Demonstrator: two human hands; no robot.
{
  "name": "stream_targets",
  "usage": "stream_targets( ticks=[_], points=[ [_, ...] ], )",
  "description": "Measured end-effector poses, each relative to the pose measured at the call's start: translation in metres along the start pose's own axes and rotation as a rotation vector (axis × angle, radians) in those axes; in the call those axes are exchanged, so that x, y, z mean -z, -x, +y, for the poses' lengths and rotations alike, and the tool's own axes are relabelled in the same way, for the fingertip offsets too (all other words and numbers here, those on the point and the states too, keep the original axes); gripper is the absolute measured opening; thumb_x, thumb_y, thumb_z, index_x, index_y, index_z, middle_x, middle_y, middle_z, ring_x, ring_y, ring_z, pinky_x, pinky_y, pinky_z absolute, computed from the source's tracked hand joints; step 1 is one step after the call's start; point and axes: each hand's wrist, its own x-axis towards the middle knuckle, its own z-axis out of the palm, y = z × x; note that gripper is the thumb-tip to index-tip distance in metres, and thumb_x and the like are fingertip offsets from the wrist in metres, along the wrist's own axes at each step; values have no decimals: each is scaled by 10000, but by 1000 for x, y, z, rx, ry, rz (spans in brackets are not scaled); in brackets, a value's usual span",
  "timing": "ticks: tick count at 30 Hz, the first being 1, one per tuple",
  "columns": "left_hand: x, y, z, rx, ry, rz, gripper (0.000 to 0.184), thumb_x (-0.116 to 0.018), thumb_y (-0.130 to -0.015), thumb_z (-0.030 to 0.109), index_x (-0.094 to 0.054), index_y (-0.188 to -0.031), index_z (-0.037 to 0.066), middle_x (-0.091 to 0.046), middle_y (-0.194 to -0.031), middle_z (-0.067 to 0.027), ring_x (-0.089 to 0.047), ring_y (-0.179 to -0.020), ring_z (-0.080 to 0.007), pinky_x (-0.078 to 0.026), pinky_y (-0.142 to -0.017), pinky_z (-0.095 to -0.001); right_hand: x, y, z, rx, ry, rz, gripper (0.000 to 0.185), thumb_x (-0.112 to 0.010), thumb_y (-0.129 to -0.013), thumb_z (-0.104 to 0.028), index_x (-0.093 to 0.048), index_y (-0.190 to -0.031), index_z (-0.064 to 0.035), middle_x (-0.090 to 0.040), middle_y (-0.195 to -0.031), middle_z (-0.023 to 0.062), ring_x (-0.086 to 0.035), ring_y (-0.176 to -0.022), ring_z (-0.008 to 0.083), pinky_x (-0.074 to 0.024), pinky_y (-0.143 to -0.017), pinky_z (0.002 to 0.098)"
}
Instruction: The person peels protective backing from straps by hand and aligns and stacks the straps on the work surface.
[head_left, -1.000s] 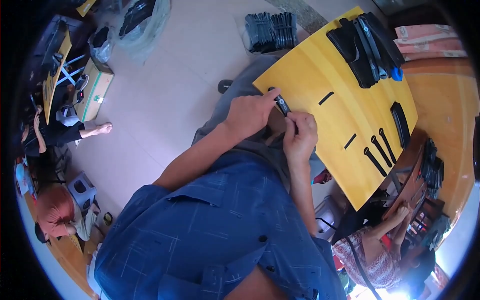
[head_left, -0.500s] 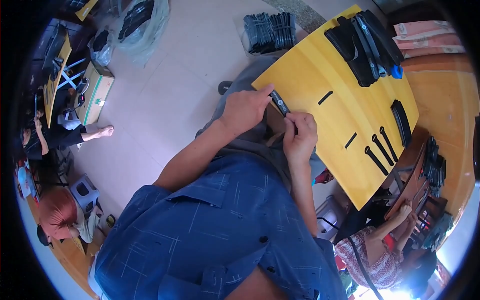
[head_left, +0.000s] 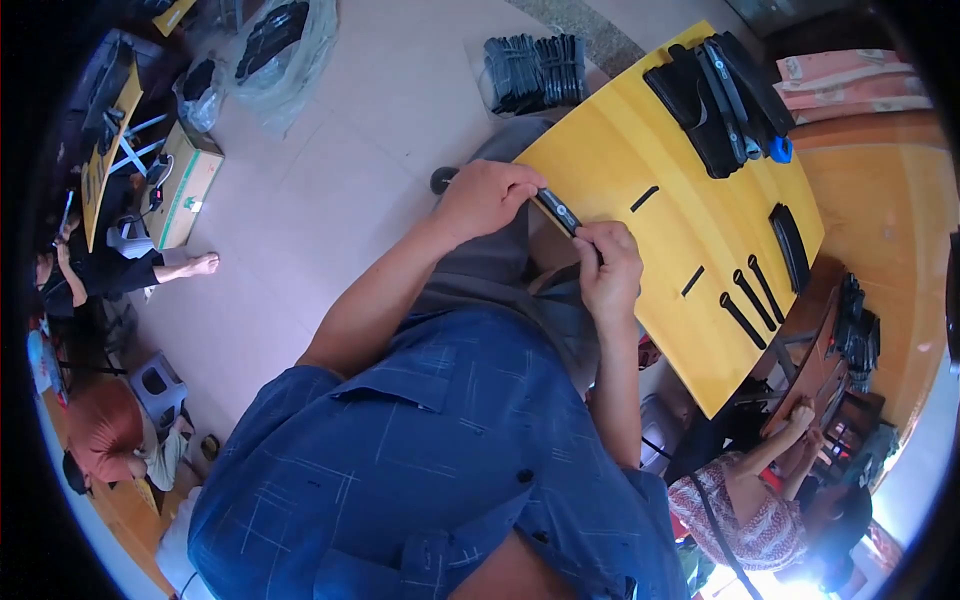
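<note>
Between my two hands stretches a short black strap (head_left: 558, 211) with a small white print on it, at the near edge of the yellow table board (head_left: 600, 140). My left hand (head_left: 488, 200) pinches its upper end between thumb and finger. The lower end is gripped by my right hand (head_left: 611, 264), beside the board's edge. On the board lie a thin black strip (head_left: 645, 198) and another short strip (head_left: 693, 281). Further right are three black straps with rounded ends (head_left: 743, 320) and a flat black bundle (head_left: 789, 248).
Black strap pieces and sleeves (head_left: 725, 105) are piled at the board's far end, with a blue item (head_left: 781, 150) beside them. Bundled black straps (head_left: 535, 73) lie on the floor. A person in a patterned top (head_left: 745, 510) works at lower right; other people sit at left.
The strap still spans both hands. My hands have shifted slightly, the left one a little left and the right one a little right. The whole view has moved slightly.
</note>
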Motion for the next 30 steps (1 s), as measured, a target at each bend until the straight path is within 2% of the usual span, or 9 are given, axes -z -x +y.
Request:
stream_targets(
  ticks=[4, 8, 9, 11, 13, 14, 18, 23, 30],
  points=[
    [0, 1, -2, -38, 97, -37, 153, -688, -968, 205, -807, -1049, 152, -786, -985, -95, -749, -917, -324, -594, -805, -444, 10, -2, 3, 68, 11, -41, 61, -751, -851, -5, -736, -909, -16, -688, -932, 130, -668, -907, 331, -542, -809, 417],
    [-4, 5, -3, -118, -19, -15, 156, -663, -973, 231, -785, -1036, 157, -771, -940, -111, -733, -875, -359, -581, -771, -472, 10, -9, -7, 124, 121, -2, 58, -756, -856, -31, -736, -910, -24, -680, -916, 131, -662, -906, 336, -537, -797, 435],
    [-6, 6, -4, -161, -56, -4, 160, -654, -973, 241, -776, -1039, 160, -764, -927, -119, -726, -856, -372, -575, -756, -483, 10, -14, -21, 70, 129, 16, 61, -760, -860, -55, -737, -912, -32, -677, -906, 135, -663, -893, 344, -536, -784, 443],
    [-12, 10, -3, -157, -76, 2, 164, -647, -973, 245, -768, -1049, 164, -760, -922, -123, -722, -845, -380, -569, -745, -494, 2, -21, -34, 14, 139, 39, 69, -763, -864, -78, -737, -914, -39, -674, -897, 140, -664, -880, 353, -535, -770, 451],
    [-11, 15, 3, -158, -95, 7, 168, -640, -972, 250, -760, -1058, 169, -756, -918, -128, -717, -834, -389, -562, -733, -505, -9, -33, -37, -3, 87, -47, 83, -765, -872, -120, -737, -921, -59, -667, -876, 148, -670, -855, 371, -537, -750, 461],
    [-8, 17, 8, -133, -101, -12, 172, -655, -973, 230, -756, -1088, 152, -757, -943, -141, -720, -851, -389, -567, -745, -494, -15, -36, -31, 88, 115, -64, 76, -753, -884, -135, -739, -922, -71, -670, -879, 153, -674, -837, 380, -544, -739, 464],
    [-5, 19, 11, -107, -81, -15, 188, -667, -974, 221, -756, -1119, 142, -759, -968, -148, -722, -872, -388, -571, -756, -483, -21, -34, -31, 70, 170, -115, 87, -752, -887, -143, -748, -955, -89, -678, -889, 146, -678, -858, 374, -552, -750, 465],
    [-13, 18, 4, -131, -70, 16, 184, -653, -961, 242, -765, -1088, 168, -749, -913, -147, -717, -846, -390, -556, -732, -510, -27, -26, -29, 155, 279, -6, 139, -760, -879, -185, -740, -983, -95, -670, -888, 134, -676, -879, 364, -555, -762, 471],
    [-11, 15, 8, -135, -11, -12, 187, -650, -973, 176, -761, -1120, 140, -750, -942, -164, -711, -866, -404, -553, -735, -495, -38, -23, -22, 207, 395, 70, 56, -715, -865, -134, -682, -888, -96, -632, -852, 113, -653, -832, 333, -538, -711, 462]
  ],
)
